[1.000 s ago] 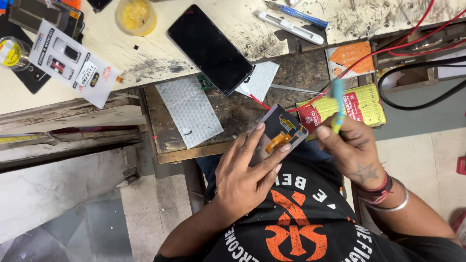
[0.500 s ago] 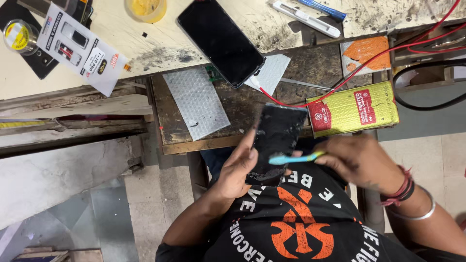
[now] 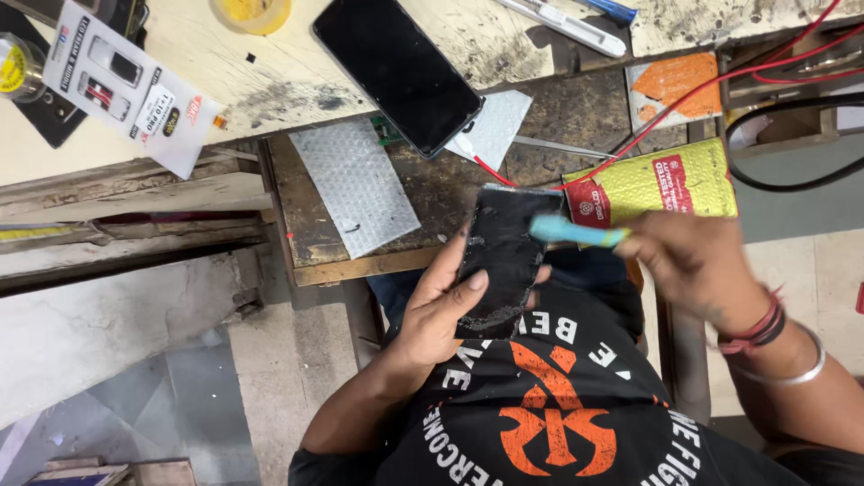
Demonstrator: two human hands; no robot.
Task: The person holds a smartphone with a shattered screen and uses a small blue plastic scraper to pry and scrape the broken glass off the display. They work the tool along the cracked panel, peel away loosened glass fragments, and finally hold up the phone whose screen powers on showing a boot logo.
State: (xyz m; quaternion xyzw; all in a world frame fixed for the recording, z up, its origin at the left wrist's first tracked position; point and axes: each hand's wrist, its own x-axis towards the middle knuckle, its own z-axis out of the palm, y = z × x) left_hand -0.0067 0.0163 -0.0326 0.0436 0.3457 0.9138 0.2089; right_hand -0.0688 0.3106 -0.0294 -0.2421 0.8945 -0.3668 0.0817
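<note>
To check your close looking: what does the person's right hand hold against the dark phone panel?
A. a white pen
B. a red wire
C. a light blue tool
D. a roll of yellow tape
C: the right hand holds a light blue tool with its tip at the dark phone panel, which the left hand holds.

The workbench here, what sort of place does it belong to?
Most likely a phone repair workshop. A smartphone lies on the scuffed wooden bench, red wires trail across it, and the left hand holds a bare phone panel while the right hand works it with a blue tool.

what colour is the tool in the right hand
Light blue tool, blurred, in the right hand; head view.
</note>
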